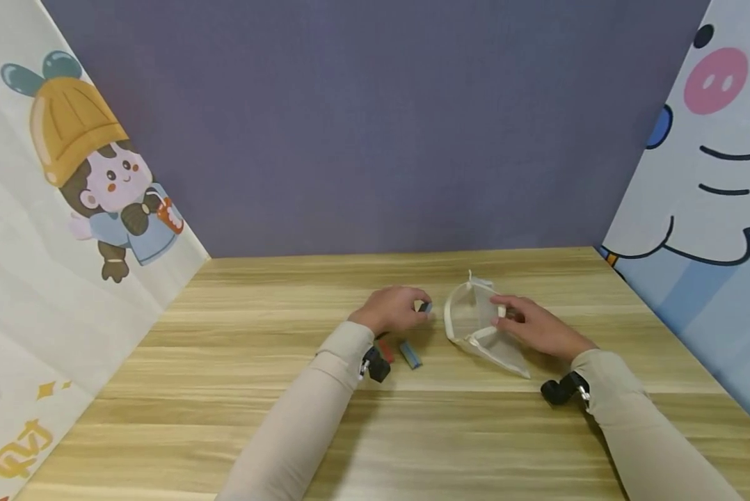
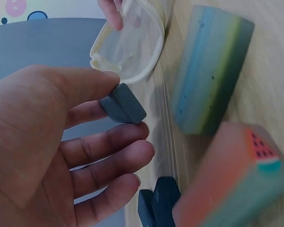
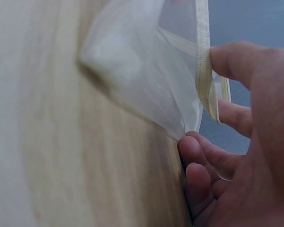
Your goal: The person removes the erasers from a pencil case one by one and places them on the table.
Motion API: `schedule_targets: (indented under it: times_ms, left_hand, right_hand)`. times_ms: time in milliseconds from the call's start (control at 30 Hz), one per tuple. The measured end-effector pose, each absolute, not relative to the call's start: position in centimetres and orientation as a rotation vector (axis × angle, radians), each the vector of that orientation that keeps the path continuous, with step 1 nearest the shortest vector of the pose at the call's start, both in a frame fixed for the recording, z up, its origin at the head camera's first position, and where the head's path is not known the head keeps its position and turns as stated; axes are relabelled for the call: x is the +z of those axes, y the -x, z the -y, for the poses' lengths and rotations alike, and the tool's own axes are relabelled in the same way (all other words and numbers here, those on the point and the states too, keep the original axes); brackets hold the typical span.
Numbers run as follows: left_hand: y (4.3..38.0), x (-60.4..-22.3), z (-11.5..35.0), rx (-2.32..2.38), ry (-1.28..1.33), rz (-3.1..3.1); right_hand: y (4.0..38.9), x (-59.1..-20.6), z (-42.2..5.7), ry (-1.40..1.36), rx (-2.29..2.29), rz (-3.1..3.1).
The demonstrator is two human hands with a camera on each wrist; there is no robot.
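My left hand [image 1: 392, 310] pinches a small dark grey eraser-like block [image 2: 125, 104] between thumb and forefinger, its other fingers spread apart below. Just right of it, a translucent white zip pouch [image 1: 499, 349] stands with its mouth held wide. My right hand [image 1: 543, 330] pinches the pouch's zipper edge [image 3: 203, 61] between thumb and a finger. Under the left wrist lie a blue, yellow and green striped block [image 2: 210, 71] and a red and green block with a watermelon print [image 2: 232, 177]. Both look like erasers.
More dark blocks [image 2: 164, 201] lie close to the watermelon block in the left wrist view. The wooden tabletop [image 1: 193, 390] meets a grey-blue panel [image 1: 375, 139] at the back. Cartoon-printed sheets flank the table on the left [image 1: 12, 209] and right [image 1: 725, 278].
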State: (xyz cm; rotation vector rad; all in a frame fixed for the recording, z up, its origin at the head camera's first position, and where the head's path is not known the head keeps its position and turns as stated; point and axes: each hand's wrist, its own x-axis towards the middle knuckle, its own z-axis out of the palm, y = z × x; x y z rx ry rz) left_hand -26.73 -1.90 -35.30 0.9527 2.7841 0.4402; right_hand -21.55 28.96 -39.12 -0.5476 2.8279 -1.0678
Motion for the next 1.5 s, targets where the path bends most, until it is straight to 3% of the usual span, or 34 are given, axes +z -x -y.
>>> schedule_targets:
  times_ms: [1500]
  left_hand:
    - [26.1,-35.5,3.8,0.167,-1.027,-2.806]
  right_hand:
    - [21.9,-39.4,-29.0,0.550,-1.071,-2.835]
